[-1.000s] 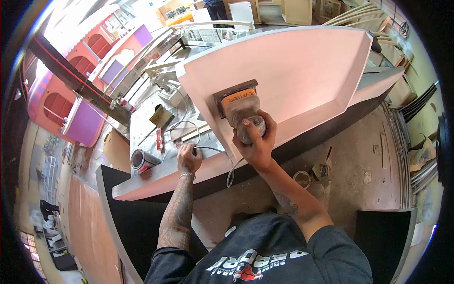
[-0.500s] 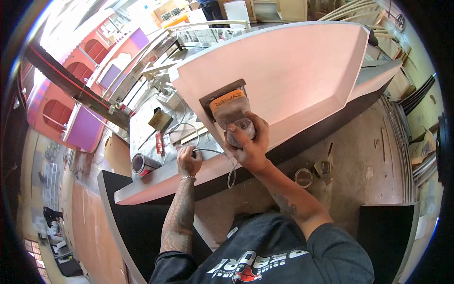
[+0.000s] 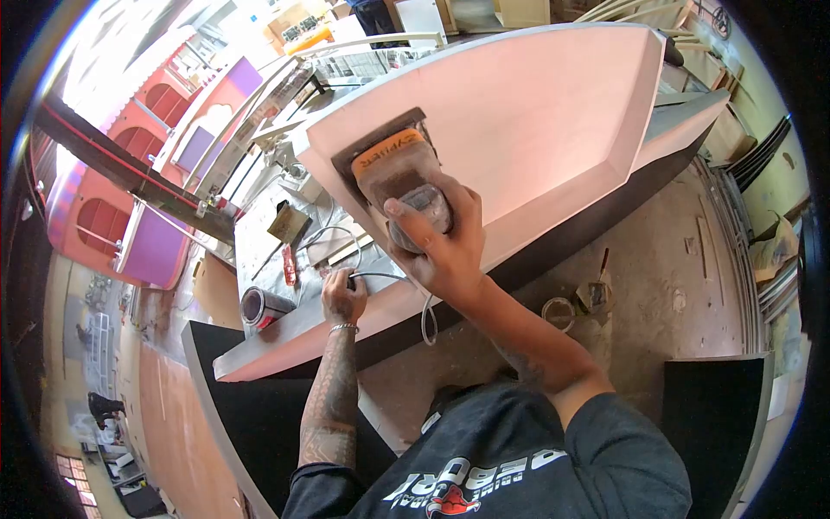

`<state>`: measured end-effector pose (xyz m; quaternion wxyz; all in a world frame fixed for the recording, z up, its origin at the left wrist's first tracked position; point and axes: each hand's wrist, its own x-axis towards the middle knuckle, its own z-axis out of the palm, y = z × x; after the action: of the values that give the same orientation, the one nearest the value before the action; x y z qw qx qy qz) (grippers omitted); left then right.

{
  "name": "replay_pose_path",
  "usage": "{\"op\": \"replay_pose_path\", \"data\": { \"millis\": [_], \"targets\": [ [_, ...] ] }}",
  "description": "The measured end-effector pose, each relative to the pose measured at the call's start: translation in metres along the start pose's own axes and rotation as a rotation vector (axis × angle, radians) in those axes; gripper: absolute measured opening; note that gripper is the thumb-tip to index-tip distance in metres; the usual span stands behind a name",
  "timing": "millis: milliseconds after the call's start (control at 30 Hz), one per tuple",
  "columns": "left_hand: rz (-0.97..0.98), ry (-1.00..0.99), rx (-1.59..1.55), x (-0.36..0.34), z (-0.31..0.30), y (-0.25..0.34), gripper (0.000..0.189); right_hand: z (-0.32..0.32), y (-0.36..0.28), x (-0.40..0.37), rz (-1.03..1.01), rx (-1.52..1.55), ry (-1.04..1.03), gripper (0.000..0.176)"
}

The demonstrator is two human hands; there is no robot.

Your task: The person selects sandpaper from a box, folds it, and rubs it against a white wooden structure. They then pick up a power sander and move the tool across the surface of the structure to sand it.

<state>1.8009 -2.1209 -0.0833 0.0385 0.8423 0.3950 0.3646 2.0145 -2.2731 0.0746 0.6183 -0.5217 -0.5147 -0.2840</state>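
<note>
A dusty power sander (image 3: pixel 393 173) with an orange label lies with its square pad against the left part of a large pale pink panel (image 3: pixel 536 130). My right hand (image 3: pixel 448 233) is wrapped round the sander's round grip. Beside the panel's lower left, my left hand (image 3: pixel 344 296) is closed on the grey cable (image 3: pixel 385 275), at the pink-edged ledge (image 3: pixel 303 333). The cable loops down between the two hands.
An open paint can (image 3: pixel 262 307), a red tool (image 3: pixel 289 265) and a scraper block (image 3: pixel 289 222) lie left of my left hand. A round container (image 3: pixel 558 314) stands on the floor. Pink and purple cabinets (image 3: pixel 143 173) are far left; a person (image 3: pixel 373 19) stands at the back.
The sander and my right hand have moved up and left along the panel, and the sander has turned a little. My left hand has hardly moved. The view has shifted slightly.
</note>
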Motion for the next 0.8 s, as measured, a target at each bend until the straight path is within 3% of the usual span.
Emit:
{"op": "replay_pose_path", "data": {
  "millis": [367, 800],
  "targets": [
    [-0.025, -0.017, 0.012, -0.002, 0.004, -0.005, 0.015, -0.012, -0.014, 0.065, -0.039, -0.022, 0.043, 0.079],
    [-0.029, -0.051, 0.001, 0.000, 0.001, 0.001, 0.015, -0.012, 0.033, -0.036, 0.094, -0.068, 0.008, 0.067]
  ]
}}
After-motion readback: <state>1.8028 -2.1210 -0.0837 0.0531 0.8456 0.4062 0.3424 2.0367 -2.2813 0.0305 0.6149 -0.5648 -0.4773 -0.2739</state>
